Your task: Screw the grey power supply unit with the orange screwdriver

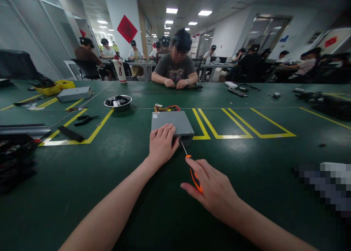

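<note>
A grey metal box (175, 120) with a socket on its near side lies on the green table (131, 134). Colored cables (171, 108) come out behind it. My left hand (162, 143) rests on the box's near left part, fingers on its top and thumb by the near edge. In my right hand (212, 183) is a screwdriver (195, 178) with an orange and black handle. Its thin shaft points up and left, and the tip meets the near face of the box beside my left thumb.
Behind the box at left stands a metal bowl (117, 102) with small parts. Further left are another grey box (74, 94), a yellow tray (55, 87) and black pieces (70, 133). A person (175, 64) sits across the table. Dark equipment lies at both sides.
</note>
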`<action>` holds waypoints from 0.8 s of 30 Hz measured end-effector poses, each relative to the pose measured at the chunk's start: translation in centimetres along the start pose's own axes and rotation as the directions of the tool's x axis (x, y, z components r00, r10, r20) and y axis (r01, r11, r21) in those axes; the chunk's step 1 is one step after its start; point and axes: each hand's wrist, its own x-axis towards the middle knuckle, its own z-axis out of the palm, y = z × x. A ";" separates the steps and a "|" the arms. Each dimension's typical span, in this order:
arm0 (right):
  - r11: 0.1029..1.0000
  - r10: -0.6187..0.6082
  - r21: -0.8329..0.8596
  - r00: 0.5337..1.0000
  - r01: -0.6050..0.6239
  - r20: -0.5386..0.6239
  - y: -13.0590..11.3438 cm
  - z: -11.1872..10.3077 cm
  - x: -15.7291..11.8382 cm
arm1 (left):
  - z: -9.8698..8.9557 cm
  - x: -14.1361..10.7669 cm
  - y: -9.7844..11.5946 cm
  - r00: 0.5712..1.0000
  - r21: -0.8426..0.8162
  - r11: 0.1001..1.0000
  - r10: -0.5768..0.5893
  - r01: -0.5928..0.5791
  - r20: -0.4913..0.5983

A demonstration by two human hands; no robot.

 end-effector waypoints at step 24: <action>0.987 0.146 -0.067 0.989 -0.145 0.015 0.9 -0.5 -0.2 | 0.3 0.0 0.0 1.000 -0.026 1.000 -0.010 0.010 -0.016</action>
